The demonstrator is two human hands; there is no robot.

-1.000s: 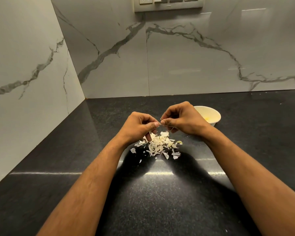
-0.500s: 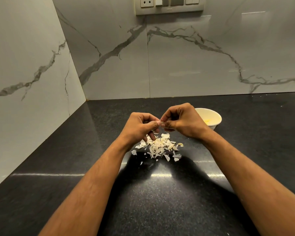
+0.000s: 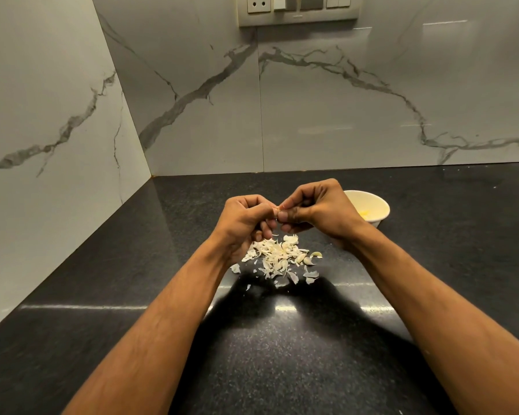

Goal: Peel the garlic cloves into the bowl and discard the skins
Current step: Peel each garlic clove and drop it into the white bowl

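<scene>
1. A person's two bare hands meet above a dark speckled countertop [image 3: 282, 354], fingertips touching, with a garlic clove [image 3: 277, 208] only just visible as a pale sliver between them
2. The left hand [image 3: 246, 226] has its fingers curled inward, thumb and forefinger pinching the clove from the left
3. The right hand [image 3: 315, 209] is likewise curled, its thumb and forefinger pinching the same clove from the right; how much skin is on the clove cannot be told
4. Directly below the hands lies a loose pile of papery garlic skins [image 3: 277, 256], spread on the countertop, with a few flakes scattered toward the camera and what look like one or two cloves at its right edge
5. A small white bowl [image 3: 372, 205] stands on the countertop just behind the right hand and is partly hidden by it; something yellowish shows inside
6. Grey-veined marble-look wall panels [image 3: 342, 109] close off the corner, and a switch plate [image 3: 297, 10] sits at the top of the back wall
</scene>
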